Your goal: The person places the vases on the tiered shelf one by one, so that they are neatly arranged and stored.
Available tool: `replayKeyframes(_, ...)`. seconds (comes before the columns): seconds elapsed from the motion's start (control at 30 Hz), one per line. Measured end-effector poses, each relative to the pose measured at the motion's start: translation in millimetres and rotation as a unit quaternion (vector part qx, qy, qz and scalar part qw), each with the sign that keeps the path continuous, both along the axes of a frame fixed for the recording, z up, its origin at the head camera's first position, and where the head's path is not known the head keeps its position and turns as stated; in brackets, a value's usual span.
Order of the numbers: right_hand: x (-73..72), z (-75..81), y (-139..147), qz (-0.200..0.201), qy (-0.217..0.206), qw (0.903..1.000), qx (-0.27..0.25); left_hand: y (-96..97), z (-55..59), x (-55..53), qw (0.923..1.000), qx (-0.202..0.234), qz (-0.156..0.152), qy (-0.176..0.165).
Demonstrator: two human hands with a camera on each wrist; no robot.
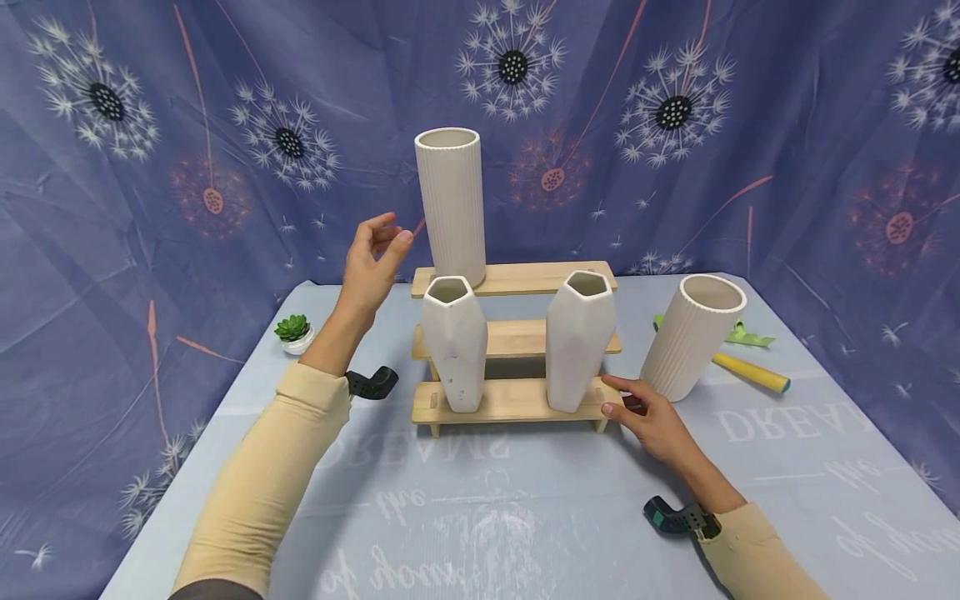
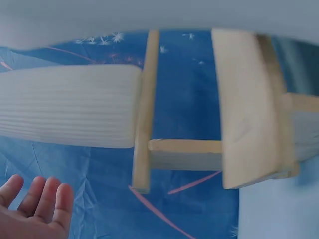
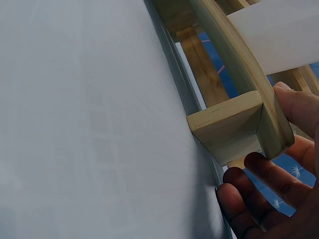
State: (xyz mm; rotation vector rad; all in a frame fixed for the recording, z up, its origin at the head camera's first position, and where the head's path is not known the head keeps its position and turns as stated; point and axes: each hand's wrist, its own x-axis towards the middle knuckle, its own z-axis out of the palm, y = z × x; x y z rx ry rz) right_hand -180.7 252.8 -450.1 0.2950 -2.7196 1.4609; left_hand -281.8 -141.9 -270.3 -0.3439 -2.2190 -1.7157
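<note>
A three-tier wooden stand [image 1: 517,400] stands mid-table in the head view. Its top tier bears a tall white ribbed vase [image 1: 455,208]; two white faceted vases, a left one [image 1: 457,350] and a right one [image 1: 577,342], stand on the bottom tier. Just left of the tall vase, my left hand [image 1: 372,262] is raised with relaxed fingers, apart from it and holding nothing. My right hand [image 1: 656,425] grips the bottom tier's right end. In the right wrist view the thumb lies on one face of the shelf end [image 3: 276,134] and fingers on the other.
Another white ribbed vase [image 1: 690,337] stands tilted in view on the table, right of the stand. Behind it lie a yellow rod [image 1: 750,372] and a green strip-like item [image 1: 750,336]. A small potted succulent [image 1: 292,329] sits at the left. A patterned curtain [image 1: 555,75] hangs behind.
</note>
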Motion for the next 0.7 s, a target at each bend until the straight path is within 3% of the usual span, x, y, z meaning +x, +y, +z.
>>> replayKeyframes(0.33,2.7,6.0,-2.2,-0.001,0.000,1.0000,0.006,-7.7,-30.1,32.1,0.9977,0.063,0.018,0.017)
replayKeyframes(0.7,2.2,3.8,-1.9,0.001,0.005,1.0000,0.004,-11.7,-61.2,64.4,0.9973,0.066,0.021,-0.023)
